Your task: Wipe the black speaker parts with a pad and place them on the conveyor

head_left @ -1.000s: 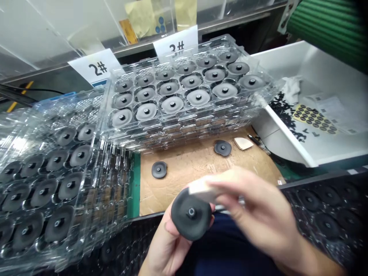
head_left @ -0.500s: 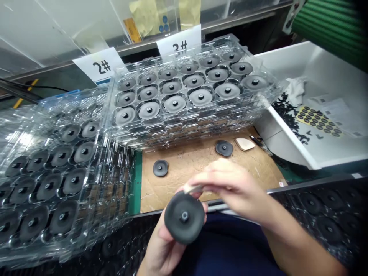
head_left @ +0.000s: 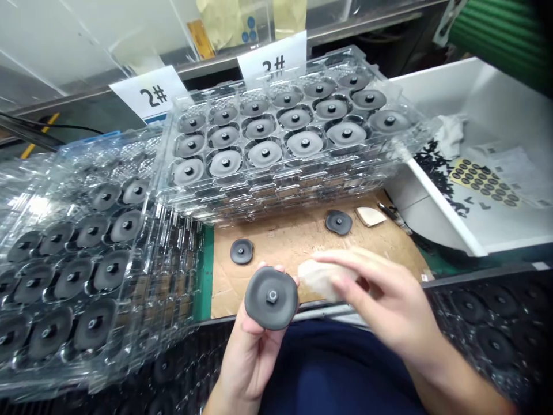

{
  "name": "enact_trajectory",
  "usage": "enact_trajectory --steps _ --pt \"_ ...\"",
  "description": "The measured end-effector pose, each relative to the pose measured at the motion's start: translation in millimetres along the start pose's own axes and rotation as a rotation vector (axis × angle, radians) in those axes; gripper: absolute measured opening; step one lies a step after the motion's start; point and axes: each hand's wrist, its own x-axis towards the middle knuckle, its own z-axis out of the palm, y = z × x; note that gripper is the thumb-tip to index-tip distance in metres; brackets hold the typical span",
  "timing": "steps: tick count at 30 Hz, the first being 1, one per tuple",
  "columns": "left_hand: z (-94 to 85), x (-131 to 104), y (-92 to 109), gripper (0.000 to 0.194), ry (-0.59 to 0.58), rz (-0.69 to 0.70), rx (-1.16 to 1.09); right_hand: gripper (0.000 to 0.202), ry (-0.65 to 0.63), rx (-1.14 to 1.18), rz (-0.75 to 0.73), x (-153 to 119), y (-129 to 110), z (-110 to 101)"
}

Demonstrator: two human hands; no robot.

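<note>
My left hand (head_left: 254,357) grips a dark grey rounded disc (head_left: 271,297) from below, its central stud facing up. Just right of it, my right hand (head_left: 380,294) pinches a whitish pad (head_left: 324,279), slightly blurred, close to the disc's edge but apart from it. On the brown cardboard (head_left: 280,248) beyond my hands lie a smaller dark disc (head_left: 241,251) at the left and another dark disc (head_left: 339,222) at the right. Beside the latter is a cream wedge-shaped pad (head_left: 370,216).
Stacked clear trays (head_left: 263,167) full of grey discs stand behind the cardboard, with more trays (head_left: 90,282) at the left. A white bin (head_left: 449,202) at the right holds small black pieces and a yellow sticker sheet (head_left: 486,183). A green ribbed hose (head_left: 488,34) hangs upper right.
My right hand has moved right, off the disc's edge, and the pad in it now shows broadly. The disc in my left hand has shifted slightly up and turned.
</note>
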Motion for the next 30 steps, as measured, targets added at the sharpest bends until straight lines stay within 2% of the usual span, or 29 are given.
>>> enact_trajectory --steps 2,3,4,5,8,10,12,16,18,21,24,28,30 --pt "2.9 0.8 -0.9 0.046 0.044 0.101 0.021 0.03 -0.087 0.072 -0.269 6.6 -23.7 3.1" --pt "3.4 1.1 -0.3 0.048 0.061 0.155 0.02 0.03 -0.139 0.096 -0.36 7.9 -27.3 6.9" --pt "3.3 1.2 0.9 0.048 0.08 0.2 0.013 0.03 -0.177 0.103 -0.392 8.0 -25.3 11.1" --pt "2.5 1.2 2.4 0.049 0.098 0.241 0.007 0.028 -0.186 0.095 -0.362 7.0 -19.1 14.7" --pt "-1.4 0.3 5.6 0.046 0.157 0.311 0.017 0.021 -0.094 0.033 -0.081 -0.3 5.9 16.9" --pt "-2.4 -0.5 4.8 0.048 0.17 0.321 0.044 0.021 -0.042 0.029 0.026 -5.6 10.3 12.2" --pt "-0.8 -0.9 2.4 0.05 0.155 0.334 0.077 0.025 -0.067 0.051 -0.023 -7.6 0.6 7.2" --pt "4.0 -2.8 -0.2 0.047 0.077 0.322 0.12 0.032 -0.217 0.056 -0.375 5.6 -28.7 6.7" --pt "3.2 -4.9 0.2 0.053 0.062 0.311 0.128 0.031 -0.3 0.014 -0.431 16.7 -34.9 9.5" --pt "-0.6 -7.8 1.2 0.052 0.062 0.26 0.134 0.033 -0.379 -0.018 -0.435 28.2 -35.0 15.1" --pt "-3.1 -7.6 4.1 0.05 0.08 0.224 0.113 0.035 -0.353 0.084 -0.466 28.4 -27.2 19.0" --pt "-3.3 -3.6 11.8 0.046 0.068 0.271 0.072 0.031 -0.526 -0.042 -0.268 16.3 -8.6 8.0" --pt "-1.4 -2.1 13.9 0.045 0.042 0.328 0.045 0.03 -0.543 -0.066 -0.178 10.4 -5.6 -1.4"
